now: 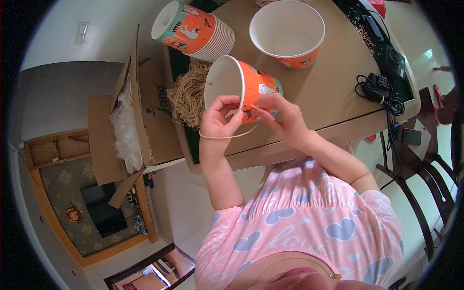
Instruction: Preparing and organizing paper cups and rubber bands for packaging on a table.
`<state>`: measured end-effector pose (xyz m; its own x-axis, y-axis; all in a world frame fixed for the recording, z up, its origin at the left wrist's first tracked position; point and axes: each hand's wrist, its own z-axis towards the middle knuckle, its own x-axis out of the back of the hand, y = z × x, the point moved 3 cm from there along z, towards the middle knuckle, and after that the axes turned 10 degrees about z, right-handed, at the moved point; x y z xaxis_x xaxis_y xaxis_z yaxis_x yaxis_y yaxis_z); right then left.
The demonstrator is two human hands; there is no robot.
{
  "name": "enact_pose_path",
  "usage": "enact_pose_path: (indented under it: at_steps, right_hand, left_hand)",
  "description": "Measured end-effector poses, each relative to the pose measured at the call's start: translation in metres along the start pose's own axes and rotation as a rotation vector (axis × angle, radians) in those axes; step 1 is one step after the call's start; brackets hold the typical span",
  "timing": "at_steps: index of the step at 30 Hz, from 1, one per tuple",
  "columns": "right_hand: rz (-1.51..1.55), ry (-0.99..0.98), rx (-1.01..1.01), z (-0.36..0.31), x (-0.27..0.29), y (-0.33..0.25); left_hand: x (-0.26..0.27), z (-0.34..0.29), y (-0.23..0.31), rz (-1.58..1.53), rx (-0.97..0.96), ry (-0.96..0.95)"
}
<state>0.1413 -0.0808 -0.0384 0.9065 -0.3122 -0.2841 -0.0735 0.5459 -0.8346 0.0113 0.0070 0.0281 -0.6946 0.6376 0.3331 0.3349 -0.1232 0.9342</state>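
1. Tan tabletop (333, 92) spreads before us, its near edge crossing below our hands.
2. On it our orange paper bucket (223, 79) is tipped, mouth toward nine o'clock, probably so we can reach rim and outer wall together.
3. From seven o'clock our left hand (220, 118) clamps the rim between thumb and curled fingers, likely steadying it, forearm nearly vertical.
4. From four o'clock our right hand (282, 113) brings thumb and forefinger together on a beige cord (232, 137), which sags toward our left wrist; that forearm slants inward.
5. At nine o'clock lies a cord bundle (188, 94), presumably for easy reach.
6. Farther off: nested bucket stack (198, 34), eleven o'clock; upright bucket (290, 29), one o'clock.
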Motion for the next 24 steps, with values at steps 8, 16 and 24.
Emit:
enact_pose_path:
  at_steps: [8,16,24]
  right_hand:
    - [0.102,-0.017,-0.074,0.002,0.002,-0.001]
    - [0.077,-0.024,-0.123,0.002,0.004,-0.001]
    - [0.571,0.089,-0.385,-0.012,0.009,0.012]
  left_hand:
    - [-0.010,0.001,0.004,-0.020,-0.035,-0.032]
    - [-0.014,0.001,0.004,0.064,-0.024,-0.040]
    - [-0.029,-0.002,0.000,0.091,-0.059,-0.011]
